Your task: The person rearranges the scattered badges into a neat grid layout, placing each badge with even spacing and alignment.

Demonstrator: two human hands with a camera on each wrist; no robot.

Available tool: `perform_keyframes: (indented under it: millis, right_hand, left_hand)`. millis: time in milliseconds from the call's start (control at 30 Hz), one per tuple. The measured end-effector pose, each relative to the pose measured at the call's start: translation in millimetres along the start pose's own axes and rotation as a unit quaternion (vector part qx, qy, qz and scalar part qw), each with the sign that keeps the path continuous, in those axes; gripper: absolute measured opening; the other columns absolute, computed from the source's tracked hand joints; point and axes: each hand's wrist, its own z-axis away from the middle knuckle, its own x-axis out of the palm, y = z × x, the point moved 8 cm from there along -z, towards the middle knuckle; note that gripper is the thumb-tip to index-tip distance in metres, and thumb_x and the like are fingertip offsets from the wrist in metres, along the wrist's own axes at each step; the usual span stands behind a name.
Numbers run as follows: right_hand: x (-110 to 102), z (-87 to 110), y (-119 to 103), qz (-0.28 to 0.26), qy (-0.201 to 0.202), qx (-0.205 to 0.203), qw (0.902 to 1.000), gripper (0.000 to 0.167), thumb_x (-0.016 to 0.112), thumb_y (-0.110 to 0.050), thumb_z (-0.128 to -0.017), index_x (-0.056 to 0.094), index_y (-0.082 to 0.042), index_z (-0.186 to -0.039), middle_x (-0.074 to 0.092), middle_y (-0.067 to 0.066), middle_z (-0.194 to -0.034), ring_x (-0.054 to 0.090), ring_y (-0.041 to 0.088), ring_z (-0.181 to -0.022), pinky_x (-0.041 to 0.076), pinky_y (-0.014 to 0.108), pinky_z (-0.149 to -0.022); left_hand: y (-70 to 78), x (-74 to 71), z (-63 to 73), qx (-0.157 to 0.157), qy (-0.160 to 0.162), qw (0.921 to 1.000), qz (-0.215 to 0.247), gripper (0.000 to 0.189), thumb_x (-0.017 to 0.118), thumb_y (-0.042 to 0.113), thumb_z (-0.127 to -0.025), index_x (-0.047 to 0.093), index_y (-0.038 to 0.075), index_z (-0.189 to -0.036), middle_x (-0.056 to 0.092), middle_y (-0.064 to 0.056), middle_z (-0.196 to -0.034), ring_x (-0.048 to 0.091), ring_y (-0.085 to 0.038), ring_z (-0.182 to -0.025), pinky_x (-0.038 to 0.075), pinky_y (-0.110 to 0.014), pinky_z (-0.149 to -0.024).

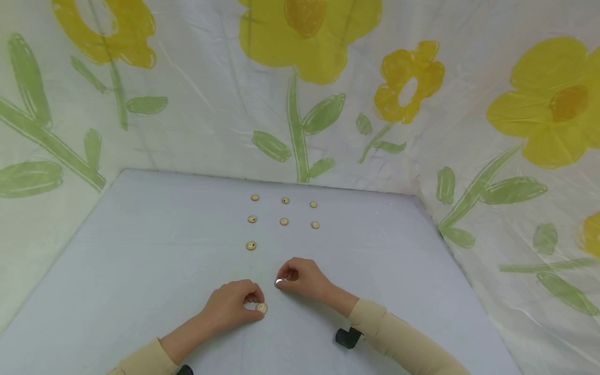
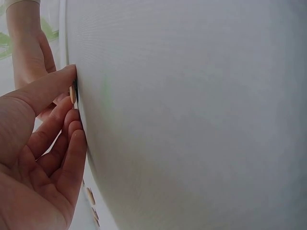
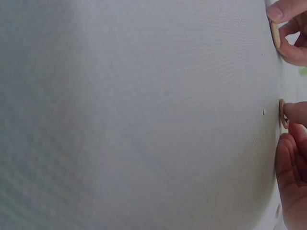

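Observation:
My left hand (image 1: 233, 303) is low on the table, its thumb and forefinger at opposite edges of a small round wooden disc (image 1: 261, 308) with dark markings. The same disc (image 2: 73, 92) appears edge-on in the left wrist view. Slightly farther away, my right hand (image 1: 307, 278) pinches a second wooden disc (image 1: 277, 284), which is partly covered by the fingers and shows a bright white patch. The right wrist view has this disc (image 3: 282, 113) nearly edge-on against the tabletop, with the thumb on it.
Beyond the hands, several similar discs (image 1: 284, 221) lie in rows on the pale table (image 1: 140, 250). The nearest one (image 1: 251, 245) lies at the left of the group. A flower-printed curtain (image 1: 206, 120) borders the table's back and sides. A tiny pale speck (image 3: 264, 112) lies near the right hand's disc.

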Motion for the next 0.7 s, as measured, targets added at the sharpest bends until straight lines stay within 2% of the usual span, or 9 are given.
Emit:
perform_keyframes:
  millis: [433, 700]
  right_hand:
    - [0.1, 0.9, -2.6, -0.01, 0.004, -0.013, 0.9999, 0.009, 0.077, -0.017, -0.085, 0.069, -0.016, -0.089, 0.06, -0.013, -0.075, 0.054, 0.001, -0.068, 0.046, 0.02, -0.063]
    - [-11.4, -3.8, -3.1, -0.005, 0.044, -0.023, 0.9988, 0.007, 0.075, -0.011, -0.085, 0.069, -0.014, -0.089, 0.063, -0.01, -0.078, 0.056, 0.003, -0.071, 0.048, 0.021, -0.065]
  left_hand:
    - [-0.4, 0.4, -0.4, -0.001, -0.001, 1.0, 0.0, 0.02, 0.083, 0.03, -0.074, 0.065, 0.026, -0.084, 0.053, 0.016, -0.075, 0.047, -0.001, -0.07, 0.039, -0.026, -0.062]
    - [-0.8, 0.5, -0.6, -0.001, -0.003, 1.0, 0.004, 0.02, 0.082, 0.03, -0.074, 0.065, 0.026, -0.084, 0.054, 0.017, -0.076, 0.048, -0.002, -0.071, 0.041, -0.027, -0.064]
